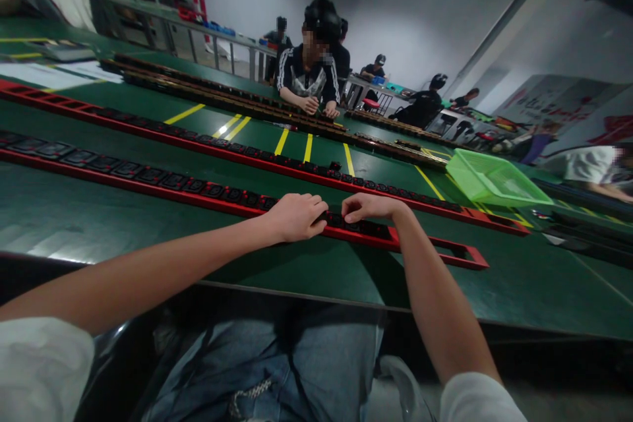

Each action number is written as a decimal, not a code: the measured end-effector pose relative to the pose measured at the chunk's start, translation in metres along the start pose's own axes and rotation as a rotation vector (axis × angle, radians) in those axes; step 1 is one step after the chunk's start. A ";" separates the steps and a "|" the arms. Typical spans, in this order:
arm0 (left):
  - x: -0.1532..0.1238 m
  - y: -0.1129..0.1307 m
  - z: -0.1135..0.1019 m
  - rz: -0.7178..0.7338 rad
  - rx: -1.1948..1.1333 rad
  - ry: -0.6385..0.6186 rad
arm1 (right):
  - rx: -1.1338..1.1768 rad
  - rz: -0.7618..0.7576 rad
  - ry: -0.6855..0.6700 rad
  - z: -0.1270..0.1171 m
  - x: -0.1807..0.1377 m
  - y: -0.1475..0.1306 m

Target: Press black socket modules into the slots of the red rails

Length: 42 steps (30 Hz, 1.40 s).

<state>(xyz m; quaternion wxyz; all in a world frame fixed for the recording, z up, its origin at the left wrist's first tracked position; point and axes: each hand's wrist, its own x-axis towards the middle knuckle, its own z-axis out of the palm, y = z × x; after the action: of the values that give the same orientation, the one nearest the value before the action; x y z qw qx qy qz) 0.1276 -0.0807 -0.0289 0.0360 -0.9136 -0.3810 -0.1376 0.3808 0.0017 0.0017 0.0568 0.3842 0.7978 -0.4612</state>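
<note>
My left hand (299, 217) is curling over the near red frame (479, 258), which is holding black pieces (173, 181); my right hand (368, 207) is hovering or touching beside it, fingertips close together. I cannot tell whether either is gripping anything. A green basket (467, 178) is sitting beyond.

My left grip (301, 217) lies over the near red frame (479, 258), with my right grip (347, 213) just beside it, bent down toward the dark parts (173, 180) inside. Farther across the green bench (306, 264) are a second red frame (467, 215) and a green basket (489, 175).
</note>
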 end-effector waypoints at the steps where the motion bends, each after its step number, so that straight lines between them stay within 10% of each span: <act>1: 0.000 0.000 0.000 -0.008 -0.002 -0.014 | 0.000 0.004 0.002 0.000 0.000 0.000; 42: 0.000 -0.009 0.005 0.278 -0.004 -0.014 | -0.045 0.003 0.023 0.001 0.000 -0.003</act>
<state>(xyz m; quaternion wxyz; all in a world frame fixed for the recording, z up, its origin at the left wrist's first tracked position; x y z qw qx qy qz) 0.1222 -0.0730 -0.0340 0.0502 -0.9585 -0.2508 -0.1256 0.3782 0.0001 0.0032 0.0570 0.3894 0.8080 -0.4385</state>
